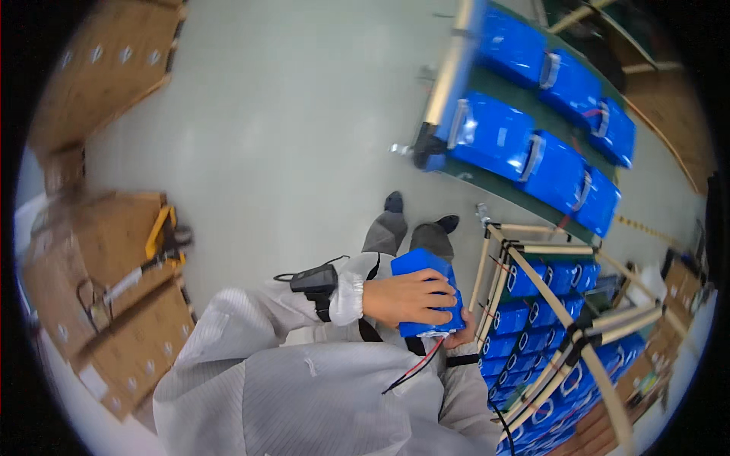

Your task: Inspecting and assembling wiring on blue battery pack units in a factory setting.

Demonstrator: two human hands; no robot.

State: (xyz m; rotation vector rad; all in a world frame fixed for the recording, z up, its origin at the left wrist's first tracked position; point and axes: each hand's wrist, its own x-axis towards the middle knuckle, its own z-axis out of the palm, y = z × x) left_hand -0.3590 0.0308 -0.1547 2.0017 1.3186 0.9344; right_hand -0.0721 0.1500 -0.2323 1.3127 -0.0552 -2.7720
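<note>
In front of my body I hold a blue-wrapped battery pack (pixel 411 261) with both hands. My left hand (pixel 407 296) lies across its top, fingers curled over the far side. My right hand (pixel 461 334) grips its right lower edge, with most of its fingers hidden behind the pack. Red and black wires (pixel 418 368) hang from the pack's near end toward my grey smock. A black device (pixel 313 281) is strapped at my left wrist.
A cart (pixel 471 178) with several blue packs stands ahead right. Close on my right is a tube-framed rack (pixel 547 300) with more packs on its shelves. Stacked cardboard boxes (pixel 99 228) and a yellow-handled tool (pixel 160 232) are at left.
</note>
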